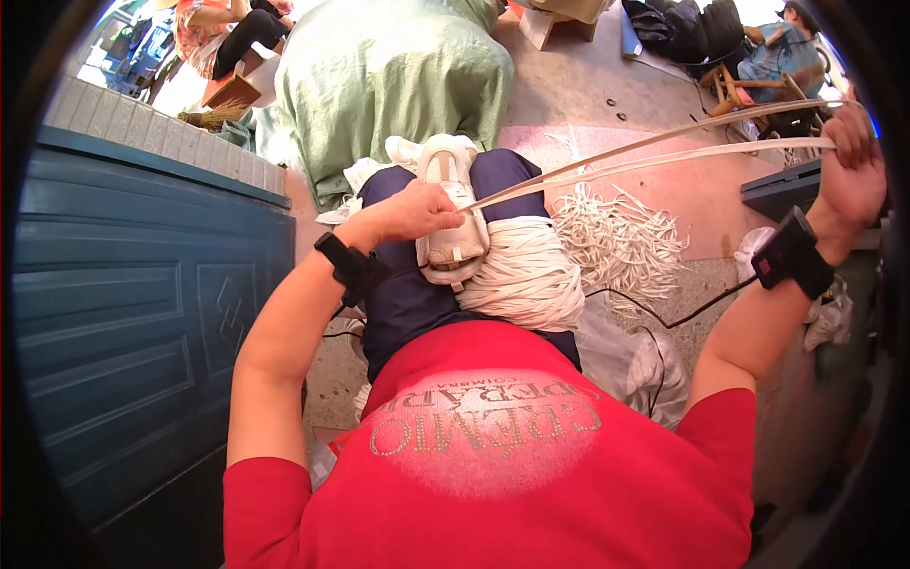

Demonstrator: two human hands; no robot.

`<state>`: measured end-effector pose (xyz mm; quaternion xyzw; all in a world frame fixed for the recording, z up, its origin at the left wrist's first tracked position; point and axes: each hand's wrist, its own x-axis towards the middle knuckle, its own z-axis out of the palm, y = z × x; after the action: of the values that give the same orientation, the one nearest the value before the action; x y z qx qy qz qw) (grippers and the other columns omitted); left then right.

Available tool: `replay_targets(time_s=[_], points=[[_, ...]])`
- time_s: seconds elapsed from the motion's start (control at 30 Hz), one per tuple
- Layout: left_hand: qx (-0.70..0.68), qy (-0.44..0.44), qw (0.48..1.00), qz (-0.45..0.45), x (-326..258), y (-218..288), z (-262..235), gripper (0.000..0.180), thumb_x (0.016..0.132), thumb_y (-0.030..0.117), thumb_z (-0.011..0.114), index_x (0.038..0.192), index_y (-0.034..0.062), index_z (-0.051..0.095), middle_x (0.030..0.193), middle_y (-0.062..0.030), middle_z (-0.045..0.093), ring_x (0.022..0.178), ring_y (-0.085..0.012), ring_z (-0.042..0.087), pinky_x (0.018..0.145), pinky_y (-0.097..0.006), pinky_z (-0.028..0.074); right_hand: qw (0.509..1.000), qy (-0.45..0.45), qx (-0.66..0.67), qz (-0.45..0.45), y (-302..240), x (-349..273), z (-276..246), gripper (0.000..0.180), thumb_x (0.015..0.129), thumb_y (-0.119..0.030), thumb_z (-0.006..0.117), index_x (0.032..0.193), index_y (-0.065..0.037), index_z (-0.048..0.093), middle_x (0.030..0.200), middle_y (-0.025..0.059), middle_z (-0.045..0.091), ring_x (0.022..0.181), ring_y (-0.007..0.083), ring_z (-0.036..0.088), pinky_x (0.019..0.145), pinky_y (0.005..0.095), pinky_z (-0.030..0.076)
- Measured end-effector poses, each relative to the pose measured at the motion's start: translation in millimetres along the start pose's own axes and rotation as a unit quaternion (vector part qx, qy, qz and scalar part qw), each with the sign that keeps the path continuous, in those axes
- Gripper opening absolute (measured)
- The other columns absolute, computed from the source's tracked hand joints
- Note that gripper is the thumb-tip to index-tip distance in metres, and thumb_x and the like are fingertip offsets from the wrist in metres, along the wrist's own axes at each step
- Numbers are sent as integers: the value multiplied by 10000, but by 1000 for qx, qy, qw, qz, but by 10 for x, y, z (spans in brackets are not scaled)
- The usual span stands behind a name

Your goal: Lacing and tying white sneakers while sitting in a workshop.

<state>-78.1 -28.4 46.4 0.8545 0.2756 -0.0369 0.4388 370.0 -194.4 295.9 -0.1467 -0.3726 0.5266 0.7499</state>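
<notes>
A beige and white sneaker (453,248) rests on my lap between my thighs, its heel end toward me. My left hand (424,211) lies over its upper, fingers closed where a pale shoelace (682,154) leaves the shoe. Two strands of that lace run taut up and to the right. My right hand (850,156), raised far out at the right edge, is closed around their other end. On my right thigh lies a thick bundle of cream laces (526,275), beside the sneaker. The eyelets under my left fingers are hidden.
A loose heap of white laces (621,247) lies on the floor to the right. Ahead stands a bulky pile under a green cloth (389,76). A blue panelled door (161,313) is at the left. Two other people (782,57) sit farther off. Black cables hang near my wrists.
</notes>
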Motion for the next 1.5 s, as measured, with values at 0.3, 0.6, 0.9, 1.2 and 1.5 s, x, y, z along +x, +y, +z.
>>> replay_targets(time_s=[0.3,0.6,0.9,1.2,1.5], points=[[-561,245,784,106,-1021,-87,-1977,155,906,153,480,796,48,507,562,20,408,533,-96,411,617,-256,404,826,92,-527,177,2020,-137,-298,225,835,-132,476,1012,-72,601,702,-37,493,586,51,397,532,178,347],[-251,431,840,-215,-1225,-204,-1798,400,877,198,541,1247,100,424,550,81,317,416,-16,260,365,-169,217,713,-158,-623,281,3913,-985,-138,189,797,-163,521,810,-2,619,773,200,607,757,341,589,690,400,455],[-359,149,904,-180,-542,-132,-403,190,824,131,585,975,19,615,725,31,567,587,-34,499,510,-157,393,695,-82,-670,248,4091,-980,-98,180,757,-119,491,808,-27,638,789,208,613,803,363,588,726,418,460],[-75,175,977,-91,-199,-65,202,205,797,133,573,887,-41,632,752,-98,639,678,-138,585,627,-269,453,702,-58,-658,265,4253,-941,-61,142,724,-79,523,828,-41,613,817,194,616,831,353,586,726,416,457],[148,226,963,-22,-131,-80,383,150,682,166,660,700,19,644,716,-174,597,708,-349,566,635,-418,464,698,-91,-656,273,4196,-923,155,199,736,-86,514,925,-28,531,825,231,601,830,399,574,719,464,442]])
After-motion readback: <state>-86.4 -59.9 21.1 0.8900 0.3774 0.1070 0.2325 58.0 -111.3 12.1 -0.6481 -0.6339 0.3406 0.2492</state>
